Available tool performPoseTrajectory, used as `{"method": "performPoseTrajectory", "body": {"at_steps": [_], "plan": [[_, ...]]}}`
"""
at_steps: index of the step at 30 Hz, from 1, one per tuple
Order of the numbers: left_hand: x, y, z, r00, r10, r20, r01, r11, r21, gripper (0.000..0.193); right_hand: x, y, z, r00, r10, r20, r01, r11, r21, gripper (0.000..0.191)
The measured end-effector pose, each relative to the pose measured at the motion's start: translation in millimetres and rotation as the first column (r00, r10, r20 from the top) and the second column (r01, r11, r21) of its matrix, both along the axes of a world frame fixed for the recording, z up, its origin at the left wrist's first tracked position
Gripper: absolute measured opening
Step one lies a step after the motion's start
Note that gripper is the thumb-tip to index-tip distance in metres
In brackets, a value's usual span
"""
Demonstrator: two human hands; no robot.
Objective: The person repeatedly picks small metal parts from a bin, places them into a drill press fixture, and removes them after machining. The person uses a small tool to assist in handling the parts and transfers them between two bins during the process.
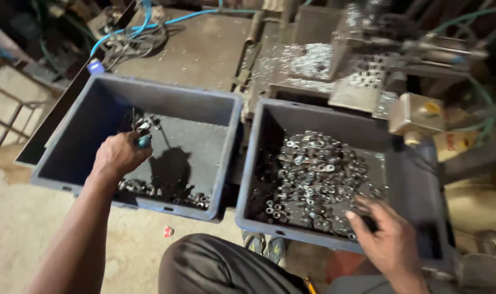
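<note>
Grey plastic bins sit side by side on the floor: our left hand (pixel 119 155) is over the left bin (pixel 68 158), grip closed on a teal-handled tool (pixel 143 141), while our right hand (pixel 388 239), fingers spread wide, reaches into the right bin (pixel 250 179) heaped with metal parts (pixel 313 174).

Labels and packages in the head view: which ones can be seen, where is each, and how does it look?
Label: right of the right grey bin, on a pale block by the machine; small, red and white, blurred.
Small scrap or wrapper: on the floor before the left grey bin; tiny, red and white.
No screens or signs visible.
</note>
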State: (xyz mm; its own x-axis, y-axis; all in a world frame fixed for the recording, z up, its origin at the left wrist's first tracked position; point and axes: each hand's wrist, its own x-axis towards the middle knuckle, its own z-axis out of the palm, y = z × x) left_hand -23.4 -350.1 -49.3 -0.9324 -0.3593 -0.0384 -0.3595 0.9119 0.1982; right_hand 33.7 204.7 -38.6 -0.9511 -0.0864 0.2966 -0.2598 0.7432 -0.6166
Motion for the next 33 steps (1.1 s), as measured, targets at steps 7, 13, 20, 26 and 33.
{"method": "performPoseTrajectory", "body": {"at_steps": [7,13,20,26,33], "plan": [[39,176,39,0.896,0.042,-0.442,0.315,0.642,0.699,0.028,1,14,4,0.999,0.006,0.053,-0.003,0.998,-0.059,0.044],[44,359,44,0.914,-0.165,-0.372,0.405,0.287,0.868,0.03,-5,31,-13,0.958,0.188,0.218,-0.059,0.871,-0.488,0.059],[45,444,35,0.825,-0.255,-0.505,0.564,0.428,0.706,0.032,-22,58,-33,0.897,0.365,0.25,-0.004,0.572,-0.82,0.055],[44,448,33,0.759,-0.285,-0.585,0.641,0.483,0.596,0.027,-24,59,-35,0.9,0.346,0.265,0.033,0.552,-0.833,0.053],[45,427,38,0.826,-0.232,-0.513,0.549,0.535,0.642,0.03,-23,58,-38,0.919,0.352,0.178,-0.021,0.495,-0.869,0.038]]}}
